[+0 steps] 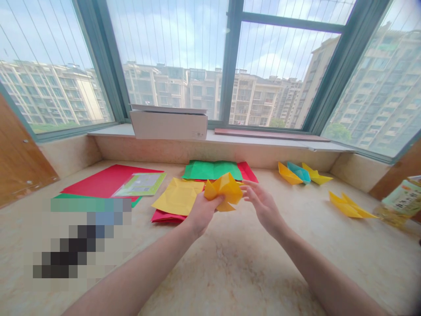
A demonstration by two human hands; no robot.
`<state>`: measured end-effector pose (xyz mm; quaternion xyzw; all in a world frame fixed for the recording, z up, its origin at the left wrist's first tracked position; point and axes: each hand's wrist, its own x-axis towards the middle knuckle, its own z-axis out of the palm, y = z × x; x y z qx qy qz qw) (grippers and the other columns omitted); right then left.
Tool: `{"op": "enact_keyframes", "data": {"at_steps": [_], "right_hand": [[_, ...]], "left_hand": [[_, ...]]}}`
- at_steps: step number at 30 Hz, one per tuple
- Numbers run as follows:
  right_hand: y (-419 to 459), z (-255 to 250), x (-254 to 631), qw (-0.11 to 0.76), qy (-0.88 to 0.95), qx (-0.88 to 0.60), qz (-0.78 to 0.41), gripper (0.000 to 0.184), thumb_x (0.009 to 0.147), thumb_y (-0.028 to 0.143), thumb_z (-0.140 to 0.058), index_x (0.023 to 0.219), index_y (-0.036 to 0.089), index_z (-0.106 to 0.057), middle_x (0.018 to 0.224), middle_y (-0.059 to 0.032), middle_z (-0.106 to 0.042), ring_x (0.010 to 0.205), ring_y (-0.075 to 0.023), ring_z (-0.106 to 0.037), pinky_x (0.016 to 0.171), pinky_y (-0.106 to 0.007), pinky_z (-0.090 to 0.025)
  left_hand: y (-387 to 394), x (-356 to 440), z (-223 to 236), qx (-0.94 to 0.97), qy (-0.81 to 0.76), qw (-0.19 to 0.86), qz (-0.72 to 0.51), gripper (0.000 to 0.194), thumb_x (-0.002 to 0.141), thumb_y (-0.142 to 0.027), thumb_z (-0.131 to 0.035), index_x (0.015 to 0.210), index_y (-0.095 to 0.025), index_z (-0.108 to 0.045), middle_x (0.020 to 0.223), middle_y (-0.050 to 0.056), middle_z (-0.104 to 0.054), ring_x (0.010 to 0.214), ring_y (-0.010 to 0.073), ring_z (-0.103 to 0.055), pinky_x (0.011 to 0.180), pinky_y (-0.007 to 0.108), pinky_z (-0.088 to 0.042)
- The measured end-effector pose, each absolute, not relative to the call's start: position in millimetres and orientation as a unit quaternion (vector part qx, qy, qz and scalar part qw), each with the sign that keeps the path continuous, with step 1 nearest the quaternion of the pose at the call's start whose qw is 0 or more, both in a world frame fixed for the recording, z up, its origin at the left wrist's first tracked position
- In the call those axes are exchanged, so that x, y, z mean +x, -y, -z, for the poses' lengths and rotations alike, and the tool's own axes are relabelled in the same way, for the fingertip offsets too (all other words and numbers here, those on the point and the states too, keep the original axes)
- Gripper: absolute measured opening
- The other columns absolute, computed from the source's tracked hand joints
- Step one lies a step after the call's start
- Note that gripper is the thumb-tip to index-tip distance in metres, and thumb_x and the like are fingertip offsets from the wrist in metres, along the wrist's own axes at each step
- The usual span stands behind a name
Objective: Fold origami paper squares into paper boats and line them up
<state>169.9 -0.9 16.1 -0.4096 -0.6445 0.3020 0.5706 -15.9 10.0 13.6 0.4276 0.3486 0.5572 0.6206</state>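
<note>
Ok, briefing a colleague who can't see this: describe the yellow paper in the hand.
Under the window, on the stone ledge, look at the left hand. It grips a crumpled yellow paper, held up off the ledge, unlike the flat yellow sheet beside it.

My left hand (202,213) grips a crumpled, folded piece of yellow paper (224,192) over a marble ledge (230,267), while my open right hand (263,204) hangs just beside it, fingertips nearly at the fold. Behind them lie a flat yellow sheet (177,196), a green sheet (213,170) and a red sheet (108,181). To the right sit three small paper boats (294,173) in yellow and blue, with a larger yellow paper boat (348,206) nearer me. A white cardboard box (168,123) stands on the window sill (263,138) beyond. A pixelated patch hides part of the ledge at left.
</note>
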Motion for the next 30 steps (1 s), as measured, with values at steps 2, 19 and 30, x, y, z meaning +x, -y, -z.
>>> {"op": "enact_keyframes", "data": {"at_steps": [2,19,30], "right_hand": [[0,-17,169,0.534,0.637,-0.389,-0.398,0.041,0.096,0.051,-0.050,0.123,0.023,-0.063,0.111,-0.0098,-0.073,0.090,-0.0223,-0.070,0.077,-0.038,-0.057],[2,-8,165,0.469,0.691,-0.429,-0.343,0.040,0.081,0.044,-0.073,0.112,0.020,-0.067,0.099,-0.0078,-0.071,0.084,-0.0196,-0.065,0.071,-0.033,-0.054],[6,-14,163,0.472,0.669,-0.400,-0.412,0.036,0.086,0.052,-0.065,0.099,0.019,-0.072,0.085,-0.0056,-0.072,0.076,-0.0202,-0.065,0.067,-0.031,-0.050]], "left_hand": [[-8,-16,-16,0.437,-0.336,0.630,-0.547,0.040,0.070,-0.027,-0.082,0.105,-0.012,-0.071,0.105,0.011,-0.074,0.095,0.0251,-0.069,0.085,0.036,-0.054],[-3,-18,-17,0.531,-0.340,0.591,-0.503,0.029,0.076,-0.040,-0.076,0.090,-0.014,-0.073,0.087,0.006,-0.072,0.079,0.0195,-0.066,0.075,0.030,-0.050],[4,-14,-16,0.570,-0.367,0.568,-0.467,0.033,0.078,-0.045,-0.073,0.089,-0.014,-0.073,0.087,0.008,-0.071,0.078,0.0208,-0.064,0.068,0.027,-0.048]]}}
